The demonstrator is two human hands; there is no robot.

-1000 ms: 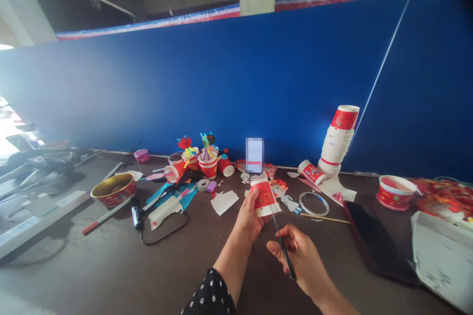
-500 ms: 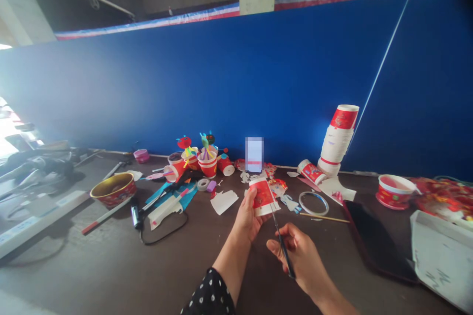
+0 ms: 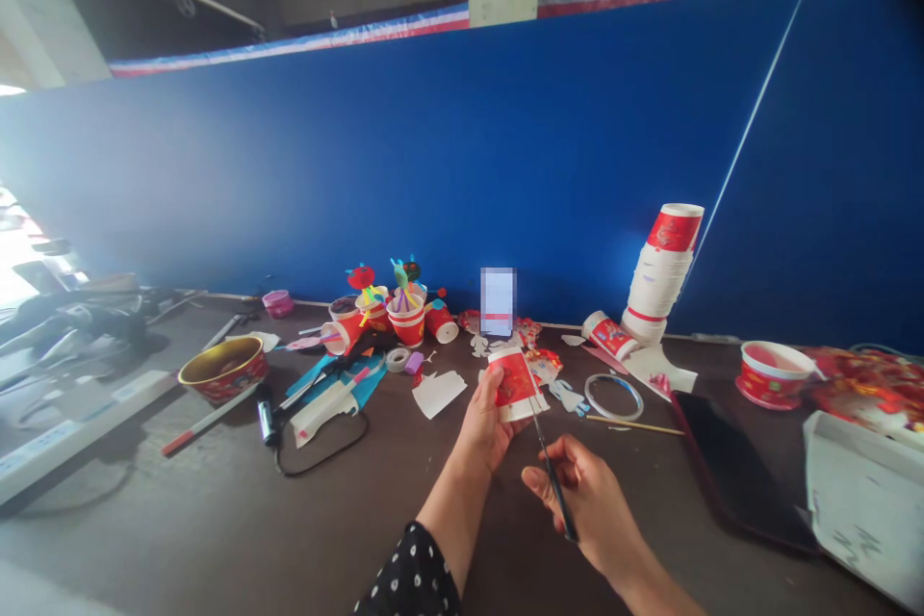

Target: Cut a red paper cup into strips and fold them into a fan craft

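Note:
A red-and-white paper cup (image 3: pixel 514 377) is gripped in my left hand (image 3: pixel 485 423), thumb on its near side and fingers beneath it. My right hand (image 3: pixel 588 491) is closed around scissors (image 3: pixel 552 474) with dark handles, seen nearly edge-on. Their thin blades point up and away, with the tips at the cup's white rim. Whether the blades are parted I cannot make out. Just beyond the cup lie paper scraps (image 3: pixel 545 366) and a white-and-blue cutout (image 3: pixel 569 397).
Behind the hands stands a phone (image 3: pixel 498 303). Decorated cups (image 3: pixel 405 320), a gold-lined bowl (image 3: pixel 223 368) and a glue gun (image 3: pixel 267 419) are leftward. To the right are stacked cups (image 3: pixel 658 279), a tape roll (image 3: pixel 613 397), a wooden stick (image 3: pixel 635 424) and a dark tablet (image 3: pixel 736 472).
The view has shifted very slightly. Both hands, the cup and the scissors keep almost the same position.

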